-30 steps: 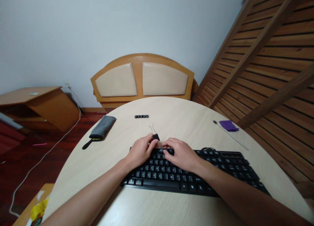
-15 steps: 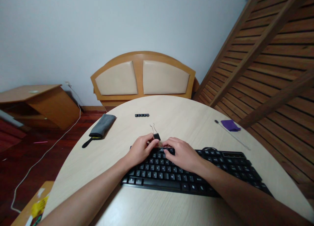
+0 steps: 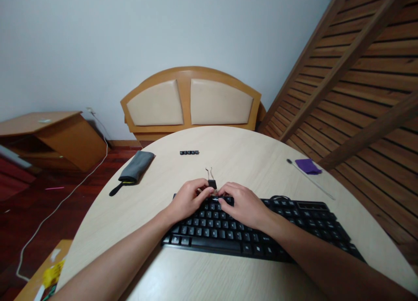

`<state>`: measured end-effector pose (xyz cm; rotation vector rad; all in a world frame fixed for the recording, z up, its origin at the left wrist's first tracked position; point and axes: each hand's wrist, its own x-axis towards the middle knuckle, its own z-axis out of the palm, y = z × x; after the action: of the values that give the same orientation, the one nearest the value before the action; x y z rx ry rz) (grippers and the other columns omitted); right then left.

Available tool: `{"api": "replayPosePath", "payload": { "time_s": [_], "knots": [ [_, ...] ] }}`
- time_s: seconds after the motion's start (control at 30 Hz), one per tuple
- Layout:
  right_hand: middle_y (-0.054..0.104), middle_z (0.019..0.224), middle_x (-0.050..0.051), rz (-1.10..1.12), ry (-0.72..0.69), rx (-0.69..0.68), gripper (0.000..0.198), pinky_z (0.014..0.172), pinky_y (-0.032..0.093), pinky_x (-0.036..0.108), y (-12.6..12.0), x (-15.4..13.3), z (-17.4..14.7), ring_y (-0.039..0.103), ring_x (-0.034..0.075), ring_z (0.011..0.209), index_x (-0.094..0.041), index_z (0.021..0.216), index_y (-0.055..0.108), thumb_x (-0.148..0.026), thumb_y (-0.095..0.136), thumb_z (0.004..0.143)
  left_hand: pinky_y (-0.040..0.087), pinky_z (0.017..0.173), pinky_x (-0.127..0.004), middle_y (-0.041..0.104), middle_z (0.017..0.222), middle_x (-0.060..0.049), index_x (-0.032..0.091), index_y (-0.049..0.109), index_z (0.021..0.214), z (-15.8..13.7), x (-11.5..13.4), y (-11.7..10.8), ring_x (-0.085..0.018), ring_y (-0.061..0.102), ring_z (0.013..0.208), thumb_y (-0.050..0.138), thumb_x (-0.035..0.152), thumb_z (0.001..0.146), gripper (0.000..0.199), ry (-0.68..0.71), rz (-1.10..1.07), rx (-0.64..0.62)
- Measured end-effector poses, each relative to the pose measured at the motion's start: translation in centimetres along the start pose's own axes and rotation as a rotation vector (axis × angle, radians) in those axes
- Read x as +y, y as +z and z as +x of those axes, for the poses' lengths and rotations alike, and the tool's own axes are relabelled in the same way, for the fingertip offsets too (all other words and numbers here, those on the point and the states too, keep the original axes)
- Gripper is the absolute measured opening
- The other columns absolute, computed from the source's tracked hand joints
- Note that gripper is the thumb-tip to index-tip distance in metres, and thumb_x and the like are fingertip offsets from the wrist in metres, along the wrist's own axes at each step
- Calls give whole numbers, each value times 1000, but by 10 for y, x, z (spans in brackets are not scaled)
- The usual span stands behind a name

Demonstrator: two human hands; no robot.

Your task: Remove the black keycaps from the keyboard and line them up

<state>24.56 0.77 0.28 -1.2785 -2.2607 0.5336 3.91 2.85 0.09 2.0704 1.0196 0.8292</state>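
Note:
A black keyboard (image 3: 215, 245) lies across the near part of the round table (image 3: 170, 270). Over its top row of keys, my left hand (image 3: 189, 201) pinches a keycap puller (image 3: 212, 184), a small black grip with two thin wires sticking up from its far end. Close against it on the right, my right hand (image 3: 244, 205) has its fingers bent round the puller's lower wire end. Its thumb rests by the top-row keys. What lies between the fingertips is mostly hidden.
Several loose keycaps (image 3: 189, 152) stand in a row beyond my hands. At the left is a grey pouch (image 3: 137, 166) with a black loop. To the right lie a thin brush (image 3: 310, 177) and a folded purple cloth (image 3: 308, 166). A cable (image 3: 280, 198) sits behind the keyboard.
The keycap puller has shifted slightly to the right and stands more upright between my fingers. Both hands keep nearly the same place over the keyboard.

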Motion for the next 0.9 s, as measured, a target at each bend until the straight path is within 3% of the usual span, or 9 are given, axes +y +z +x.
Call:
{"api": "replayPosePath", "payload": {
  "time_s": [0.9],
  "knots": [
    [67, 90, 4, -6, -27, -16, 7, 81, 47, 32, -2, -1, 0, 62, 20, 90, -21, 87, 64, -21, 58, 85, 45, 65, -26, 68, 75, -2, 16, 64, 79, 1, 4, -2, -16, 60, 70, 52, 34, 94, 26, 8, 53, -32]
  ]
}}
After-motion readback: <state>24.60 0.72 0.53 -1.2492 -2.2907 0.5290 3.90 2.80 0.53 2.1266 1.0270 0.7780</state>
